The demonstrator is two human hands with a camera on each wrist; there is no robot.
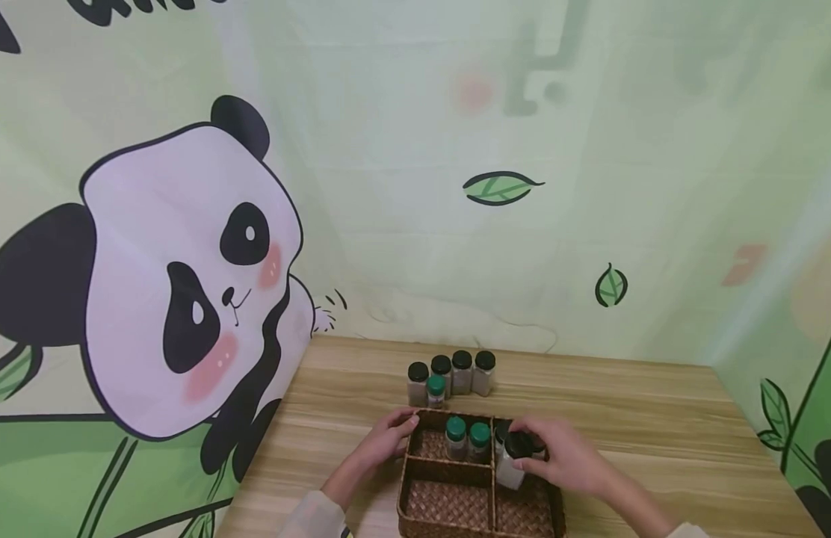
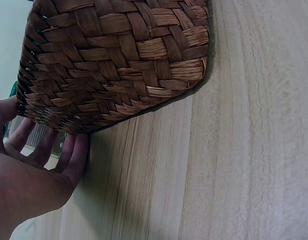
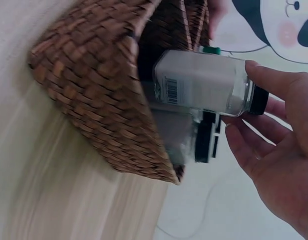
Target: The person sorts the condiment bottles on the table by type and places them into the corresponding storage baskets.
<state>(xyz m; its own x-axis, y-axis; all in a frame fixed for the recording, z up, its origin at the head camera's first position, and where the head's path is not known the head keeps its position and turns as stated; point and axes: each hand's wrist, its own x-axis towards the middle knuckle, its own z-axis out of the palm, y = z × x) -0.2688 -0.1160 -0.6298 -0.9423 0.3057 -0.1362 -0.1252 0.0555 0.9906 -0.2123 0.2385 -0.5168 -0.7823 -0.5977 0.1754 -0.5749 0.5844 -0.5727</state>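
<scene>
My right hand [image 1: 560,453] pinches a clear spice jar [image 3: 198,80] near its black cap, thumb on one side and fingertips on the other. That jar, with pale contents and a barcode label, tilts over the right compartment of the brown woven basket [image 1: 448,469]. Other black-capped jars [image 3: 176,132] stand in the same compartment, partly hidden behind it. At the basket's back left corner, my left hand [image 1: 391,436] grips the rim, with the thumb on top and the fingers against the outer wall [image 2: 114,65]. Two green-capped jars [image 1: 468,442] stand in the back left compartment.
Behind the basket, several black-capped jars [image 1: 462,373] and one green-capped jar [image 1: 436,391] stand together on the wooden table [image 1: 604,403]. A printed panda backdrop [image 1: 388,187] rises along the table's far edge. The basket's front left compartment [image 1: 449,504] shows its bare woven bottom.
</scene>
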